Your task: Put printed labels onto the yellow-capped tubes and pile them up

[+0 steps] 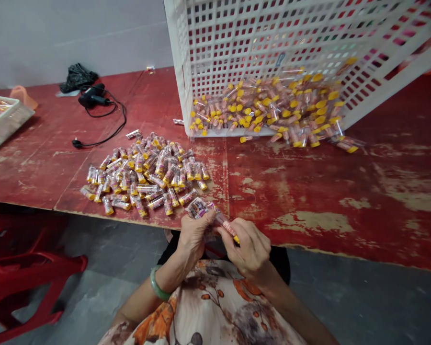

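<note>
Yellow-capped clear tubes (147, 188), patchy red tabletop (251, 191), white crate (181, 72)

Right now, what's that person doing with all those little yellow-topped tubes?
Someone at a red table is handling one tube and its wrapping. The left hand holds a clear printed wrapper, and the right hand pinches a yellow-ended tube beside it; I can't tell whether the tube is inside. A pile of tubes lies just beyond the left hand. More loose tubes are in the big white crate, some spilling onto the table.
</note>
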### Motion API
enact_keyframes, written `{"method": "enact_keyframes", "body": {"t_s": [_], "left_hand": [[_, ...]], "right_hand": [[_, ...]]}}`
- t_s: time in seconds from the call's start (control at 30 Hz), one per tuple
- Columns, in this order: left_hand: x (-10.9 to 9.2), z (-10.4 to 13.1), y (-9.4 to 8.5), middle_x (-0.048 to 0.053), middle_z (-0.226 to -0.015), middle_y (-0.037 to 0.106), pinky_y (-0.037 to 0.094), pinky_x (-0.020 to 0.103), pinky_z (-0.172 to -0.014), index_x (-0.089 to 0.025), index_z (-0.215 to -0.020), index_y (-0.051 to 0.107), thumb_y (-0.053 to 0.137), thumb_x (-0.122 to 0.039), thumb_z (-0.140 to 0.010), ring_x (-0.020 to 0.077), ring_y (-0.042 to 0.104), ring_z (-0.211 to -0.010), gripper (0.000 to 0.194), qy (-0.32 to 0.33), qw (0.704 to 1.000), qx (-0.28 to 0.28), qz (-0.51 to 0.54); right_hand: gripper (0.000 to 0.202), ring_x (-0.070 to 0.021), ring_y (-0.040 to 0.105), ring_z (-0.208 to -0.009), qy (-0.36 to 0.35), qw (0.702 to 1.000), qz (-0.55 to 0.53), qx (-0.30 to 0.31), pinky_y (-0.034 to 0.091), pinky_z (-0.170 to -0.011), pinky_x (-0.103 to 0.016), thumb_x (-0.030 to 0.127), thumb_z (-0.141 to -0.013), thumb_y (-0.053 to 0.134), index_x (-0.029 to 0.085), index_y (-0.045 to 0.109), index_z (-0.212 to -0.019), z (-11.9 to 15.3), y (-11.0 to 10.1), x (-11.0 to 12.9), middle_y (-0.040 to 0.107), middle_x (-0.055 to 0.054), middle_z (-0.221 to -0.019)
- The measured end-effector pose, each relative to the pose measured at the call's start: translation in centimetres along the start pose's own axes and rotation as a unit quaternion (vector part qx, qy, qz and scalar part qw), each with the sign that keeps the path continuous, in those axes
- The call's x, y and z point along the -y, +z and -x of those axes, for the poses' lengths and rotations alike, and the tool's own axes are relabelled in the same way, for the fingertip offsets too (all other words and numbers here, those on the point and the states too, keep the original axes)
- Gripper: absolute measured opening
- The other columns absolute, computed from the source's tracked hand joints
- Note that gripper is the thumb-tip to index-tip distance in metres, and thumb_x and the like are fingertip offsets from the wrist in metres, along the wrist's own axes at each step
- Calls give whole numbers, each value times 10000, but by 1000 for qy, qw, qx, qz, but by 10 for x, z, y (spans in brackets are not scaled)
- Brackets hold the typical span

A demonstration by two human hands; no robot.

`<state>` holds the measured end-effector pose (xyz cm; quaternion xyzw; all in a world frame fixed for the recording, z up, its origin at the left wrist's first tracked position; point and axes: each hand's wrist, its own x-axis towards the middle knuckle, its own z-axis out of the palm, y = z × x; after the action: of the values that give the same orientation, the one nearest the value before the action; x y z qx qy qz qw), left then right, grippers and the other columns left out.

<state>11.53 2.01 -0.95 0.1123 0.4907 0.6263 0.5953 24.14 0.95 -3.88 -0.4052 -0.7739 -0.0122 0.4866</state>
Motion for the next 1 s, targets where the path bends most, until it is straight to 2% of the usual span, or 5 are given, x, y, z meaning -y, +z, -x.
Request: {"method": "enact_keyframes", "body": {"t_s": [0.17, 0.33, 0.53, 0.6, 1.0], "left_hand": [[3, 3, -3, 5, -692, 655, 489, 245, -609, -129, -777, 653, 847, -234, -544, 109, 583, -588, 320, -50, 997, 56, -13], [-4, 2, -4, -1, -698, 656, 504, 251, -615, -137, -760, 644, 851, -243, -538, 104, 583, -576, 321, -48, 998, 50, 6], [-4, 10, 1, 23, -734, 668, 501, 242, -616, -127, -784, 670, 852, -224, -538, 116, 598, -618, 322, -80, 991, 98, -31], [-2, 14, 1, 27, -732, 670, 499, 246, -608, -127, -782, 677, 848, -247, -549, 116, 595, -603, 313, -85, 990, 105, -48], [-3, 13, -6, 31, -709, 662, 501, 248, -613, -122, -781, 683, 833, -224, -573, 116, 591, -597, 276, -87, 985, 127, -81]], "right_hand": [[345, -231, 645, -857, -7, 1000, -27, 0, 556, -717, -352, 111, -773, 656, 195, 578, -1098, -8, 2, -2, 664, -106, -897], [406, -228, 597, -1050, 40, 966, -216, 136, 540, -854, -371, 143, -841, 559, 195, 507, -1240, -20, -16, -7, 603, -129, -1125], [270, -146, 604, -733, 134, 970, -202, 19, 536, -660, -295, 91, -802, 582, 229, 587, -1034, -13, -12, -6, 624, -61, -937], [261, -150, 613, -740, 134, 972, -191, -1, 540, -660, -298, 90, -802, 575, 234, 596, -1019, -12, -8, -5, 633, -59, -925], [335, -176, 681, -845, 37, 985, -168, 15, 579, -694, -285, 60, -802, 575, 245, 642, -1072, -3, -3, -14, 685, -76, -980]]}}
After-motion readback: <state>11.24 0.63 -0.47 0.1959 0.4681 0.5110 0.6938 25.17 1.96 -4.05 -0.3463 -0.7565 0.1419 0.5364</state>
